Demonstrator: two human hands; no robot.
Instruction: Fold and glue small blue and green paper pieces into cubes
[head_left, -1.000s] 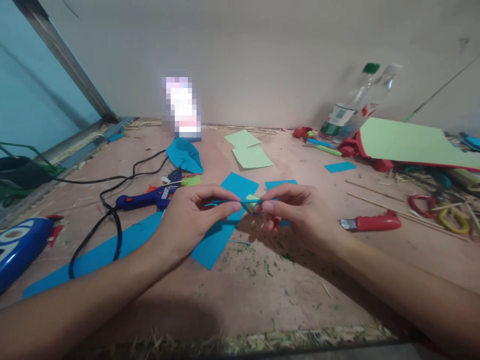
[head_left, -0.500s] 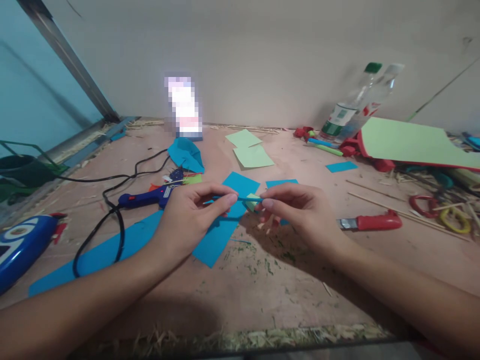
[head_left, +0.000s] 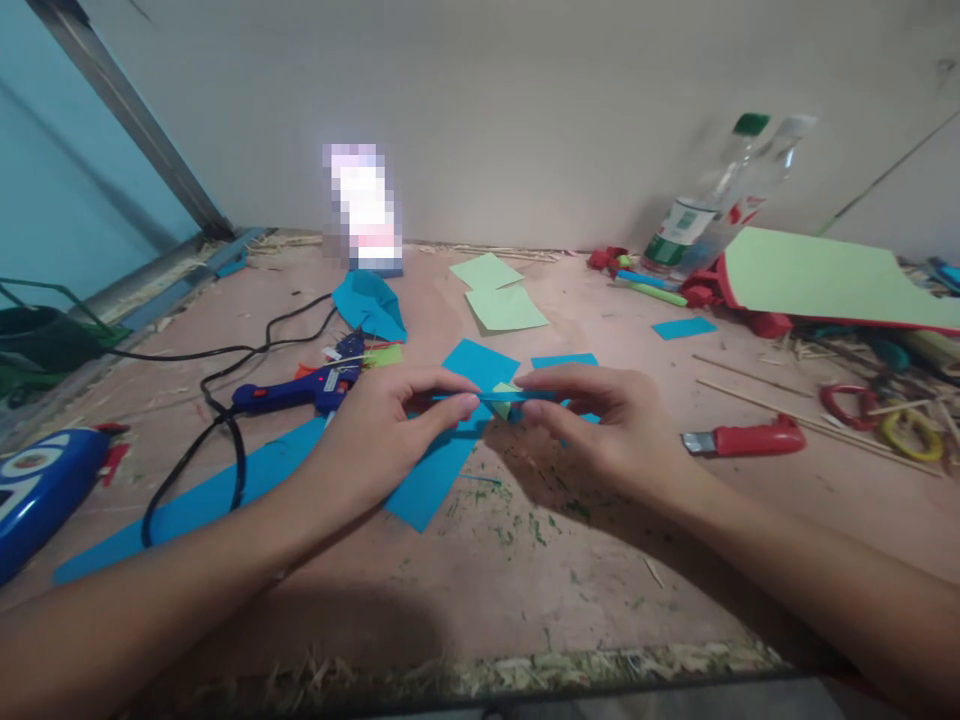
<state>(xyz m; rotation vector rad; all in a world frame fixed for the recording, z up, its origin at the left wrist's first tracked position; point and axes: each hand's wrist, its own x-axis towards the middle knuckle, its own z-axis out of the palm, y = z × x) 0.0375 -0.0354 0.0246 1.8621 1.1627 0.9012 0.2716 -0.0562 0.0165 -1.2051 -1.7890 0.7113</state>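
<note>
My left hand (head_left: 386, 435) and my right hand (head_left: 600, 425) meet over the middle of the table, each pinching one end of a thin blue paper strip (head_left: 491, 397). A small light green piece (head_left: 504, 400) sits at the strip's middle, between the fingertips. Under the hands lie blue paper sheets (head_left: 442, 465). A blue glue gun (head_left: 296, 392) rests just left of my left hand, its black cord (head_left: 225, 440) looping toward me.
A red utility knife (head_left: 750, 440) lies right of my right hand. Green paper squares (head_left: 499, 300), two plastic bottles (head_left: 705, 215), a large green sheet (head_left: 817, 280), wooden sticks, and red and yellow scissors (head_left: 877, 420) crowd the back and right. A blue object (head_left: 37, 490) sits far left.
Both hands stay pinched on the strip; the fingers have shifted slightly along it and the right hand has flattened a little. The view has tilted slightly.
</note>
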